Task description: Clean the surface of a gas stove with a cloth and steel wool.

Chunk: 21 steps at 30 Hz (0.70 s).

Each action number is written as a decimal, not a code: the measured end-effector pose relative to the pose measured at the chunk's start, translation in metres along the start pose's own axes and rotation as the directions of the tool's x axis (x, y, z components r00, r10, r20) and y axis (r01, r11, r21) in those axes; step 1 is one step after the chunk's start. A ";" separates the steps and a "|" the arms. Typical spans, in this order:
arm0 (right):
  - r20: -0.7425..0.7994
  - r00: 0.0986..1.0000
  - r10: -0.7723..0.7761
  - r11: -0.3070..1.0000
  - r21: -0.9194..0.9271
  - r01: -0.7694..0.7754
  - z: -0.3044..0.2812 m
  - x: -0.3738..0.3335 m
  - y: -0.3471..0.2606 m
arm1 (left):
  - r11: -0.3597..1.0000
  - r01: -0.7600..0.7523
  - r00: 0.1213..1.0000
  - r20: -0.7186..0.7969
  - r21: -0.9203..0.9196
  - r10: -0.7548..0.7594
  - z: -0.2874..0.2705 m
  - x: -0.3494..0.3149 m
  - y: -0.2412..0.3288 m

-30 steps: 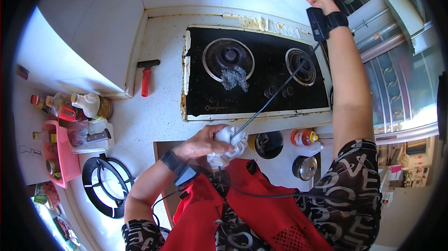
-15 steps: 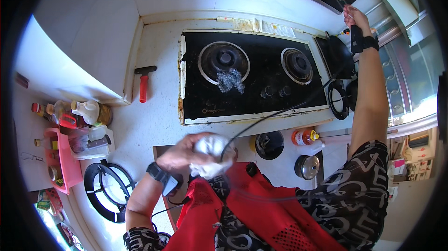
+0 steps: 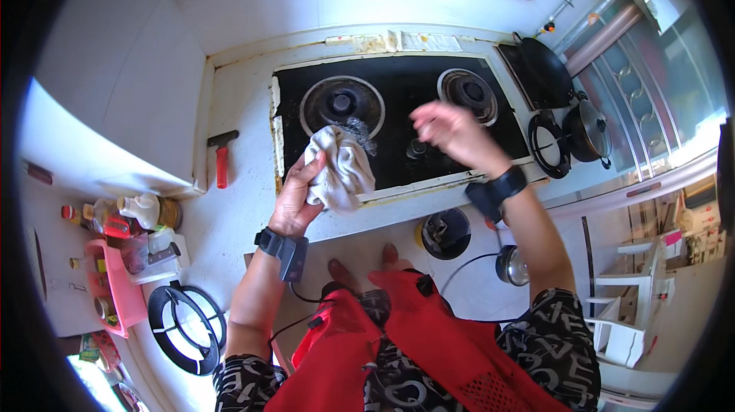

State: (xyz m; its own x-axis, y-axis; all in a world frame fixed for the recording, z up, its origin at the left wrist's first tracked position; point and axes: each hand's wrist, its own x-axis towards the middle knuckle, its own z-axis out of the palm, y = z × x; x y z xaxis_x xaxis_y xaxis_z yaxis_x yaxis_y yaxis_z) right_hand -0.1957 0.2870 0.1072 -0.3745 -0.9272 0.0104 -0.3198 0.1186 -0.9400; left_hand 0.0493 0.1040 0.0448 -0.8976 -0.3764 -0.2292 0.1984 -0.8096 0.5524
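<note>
- Left hand (image 3: 297, 194) grasps a crumpled, off-white fabric cloth (image 3: 342, 173), thumb and fingers closed round its left side, just above the front left of a flat, black glass cooktop (image 3: 400, 102) with a pale, stained rim.
- Right hand (image 3: 457, 135) looks released: fingers loosely bent, nothing visible in it. It is blurred over the right half of the glass, near the right burner; I cannot tell whether its fingertips touch the surface.
- Beside the cloth's upper edge, partly hidden by it, sits a tangled, silvery wire scourer (image 3: 360, 131), against the left burner.
- One likely trouble: loose wire could hook the fabric, so that dragging the cloth would pull the scourer along and perhaps scratch the glass.
- Another: the thin black cable (image 3: 468, 263) looping below the right forearm could catch on the counter edge if that arm reached far.
- The exposed metal round the burners might scrape fingers, should either hand slide across carelessly.
- Counted: two hands, one cloth, one scourer, one cooktop, two round, dark metal burners (image 3: 341, 103) (image 3: 468, 96), one red-handled scraper (image 3: 222, 167) lying left of the cooktop, two black metal ring supports (image 3: 159, 328) (image 3: 544, 119), one black wok (image 3: 547, 67), one glass-lidded dark pot (image 3: 589, 132).
</note>
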 end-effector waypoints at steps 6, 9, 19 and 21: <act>0.058 0.964 -0.261 0.937 -0.224 0.268 0.055 -0.042 0.063 | 0.962 0.028 0.996 0.087 -0.272 -0.005 0.060 0.037 -0.039; 0.024 1.000 -0.003 0.957 0.289 -0.004 0.056 -0.054 0.057 | 0.961 0.032 0.995 0.104 -0.275 -0.003 0.083 0.053 -0.060; -0.088 0.978 0.190 0.160 0.985 0.058 -0.058 -0.102 0.082 | 0.930 0.013 1.000 -0.010 0.368 -0.010 0.156 0.130 -0.162; -0.094 0.971 0.222 0.200 0.978 0.049 -0.070 -0.101 0.097 | 0.880 0.135 0.985 0.037 0.455 -0.170 0.163 0.145 -0.188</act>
State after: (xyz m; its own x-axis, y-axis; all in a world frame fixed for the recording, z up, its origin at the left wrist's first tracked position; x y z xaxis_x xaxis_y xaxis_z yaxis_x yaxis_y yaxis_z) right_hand -0.2496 0.4168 0.0385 -0.5160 -0.8403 -0.1664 0.7692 -0.3692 -0.5215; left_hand -0.1821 0.2755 0.0385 -0.9321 -0.2164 -0.2904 -0.1257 -0.5586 0.8199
